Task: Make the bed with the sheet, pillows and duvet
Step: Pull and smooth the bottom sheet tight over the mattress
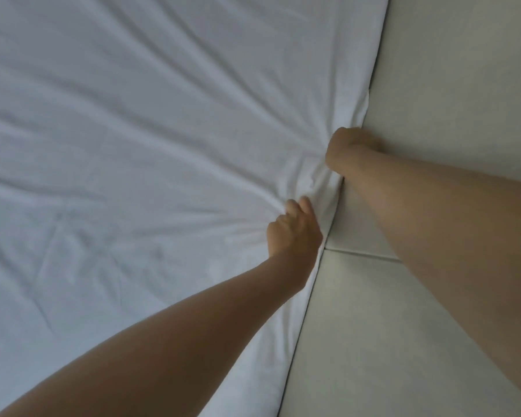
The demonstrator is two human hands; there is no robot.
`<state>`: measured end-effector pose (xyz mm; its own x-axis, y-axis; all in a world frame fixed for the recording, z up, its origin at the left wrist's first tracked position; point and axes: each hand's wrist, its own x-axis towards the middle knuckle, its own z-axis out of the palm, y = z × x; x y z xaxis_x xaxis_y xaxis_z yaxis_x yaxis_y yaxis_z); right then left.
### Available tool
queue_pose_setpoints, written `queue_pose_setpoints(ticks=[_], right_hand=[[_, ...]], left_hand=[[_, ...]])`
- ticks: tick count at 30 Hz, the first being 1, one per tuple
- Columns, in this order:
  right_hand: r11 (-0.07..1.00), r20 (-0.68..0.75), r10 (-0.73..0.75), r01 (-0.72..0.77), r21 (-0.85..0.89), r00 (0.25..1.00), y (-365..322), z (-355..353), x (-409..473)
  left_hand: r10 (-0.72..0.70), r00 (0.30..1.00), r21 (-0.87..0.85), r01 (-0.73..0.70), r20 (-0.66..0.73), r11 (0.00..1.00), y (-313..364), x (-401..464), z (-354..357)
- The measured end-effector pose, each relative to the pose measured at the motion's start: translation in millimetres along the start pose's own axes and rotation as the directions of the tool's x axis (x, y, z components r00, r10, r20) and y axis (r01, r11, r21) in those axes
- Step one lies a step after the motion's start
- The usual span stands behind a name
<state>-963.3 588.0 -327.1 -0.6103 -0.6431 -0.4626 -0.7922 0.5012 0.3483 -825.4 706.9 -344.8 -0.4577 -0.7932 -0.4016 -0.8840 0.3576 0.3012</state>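
Across nearly the whole left of the scene spreads the white sheet, creases fanning toward its right edge, which runs near to far against the pale padded headboard. Pillows and duvet are out of sight. At that seam the right hand sits farther along, curled into the gap; whether it grips cloth I cannot tell. The left hand, nearer, bunches a fold in curled fingers. Tucking looks to be rightward, down the gap.

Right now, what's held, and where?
Both hands grip the white sheet at its bunched edge by the headboard: left hand, right hand.
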Motion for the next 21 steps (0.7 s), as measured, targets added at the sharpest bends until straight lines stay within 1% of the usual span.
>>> queue_pose_setpoints(ticks=[1,2,4,6,7,9,10,12,14,16,18,20,21], right_hand=[[1.0,0.0,0.009,-0.009,0.02,1.0,3.2,0.3,1.3],[0.998,0.011,0.016,-0.017,0.062,1.0,5.7,0.7,1.5],[0.974,0.064,0.018,-0.032,0.223,0.998,3.0,2.7,0.9],[0.921,0.145,0.011,-0.067,0.384,0.989,-1.8,7.1,4.8],[0.906,0.176,0.003,-0.077,0.416,0.984,-1.9,9.2,5.4],[0.928,0.201,0.003,-0.078,0.364,0.98,-1.5,9.3,2.7],[0.94,0.189,0.004,-0.068,0.335,0.982,-1.5,8.8,0.7],[0.956,0.131,-0.04,0.0,0.295,0.991,-1.9,4.9,-4.7],[0.965,0.072,-0.074,0.053,0.258,0.995,-2.8,3.5,-2.8],[0.97,0.032,-0.073,0.063,0.233,0.997,-6.8,1.7,-1.1],[0.979,-0.01,-0.05,0.051,0.198,0.999,-12.6,2.1,0.7],[0.981,0.006,-0.049,0.047,0.189,0.999,-14.3,4.5,-3.4],[0.981,0.037,-0.052,0.044,0.187,0.998,-13.2,8.0,-6.2]], left_hand=[[0.023,1.0,-0.015,-0.023,0.006,1.0,2.9,-4.5,-0.7],[0.057,0.996,-0.003,-0.056,0.064,0.998,7.8,-8.0,1.7],[0.064,0.987,0.07,-0.075,0.148,0.995,14.5,-9.1,18.5],[0.038,0.984,0.145,-0.063,0.173,0.987,8.3,-3.9,20.0],[0.033,0.986,0.168,-0.061,0.161,0.984,6.1,-1.2,17.4],[0.081,0.978,0.119,-0.105,0.193,0.987,5.5,3.2,14.3],[0.097,0.974,0.076,-0.115,0.204,0.99,5.5,5.2,14.1],[0.113,0.974,-0.019,-0.112,0.194,0.994,5.4,7.4,13.5],[0.122,0.966,-0.172,-0.084,0.226,0.981,5.7,7.9,15.2],[0.141,0.958,-0.361,-0.042,0.251,0.932,1.0,10.5,19.7],[0.182,0.948,-0.439,-0.051,0.262,0.897,-7.6,12.7,25.5],[0.235,0.933,-0.448,-0.093,0.272,0.889,-14.9,11.2,27.3],[0.247,0.923,-0.448,-0.095,0.295,0.889,-16.9,8.6,28.3]])
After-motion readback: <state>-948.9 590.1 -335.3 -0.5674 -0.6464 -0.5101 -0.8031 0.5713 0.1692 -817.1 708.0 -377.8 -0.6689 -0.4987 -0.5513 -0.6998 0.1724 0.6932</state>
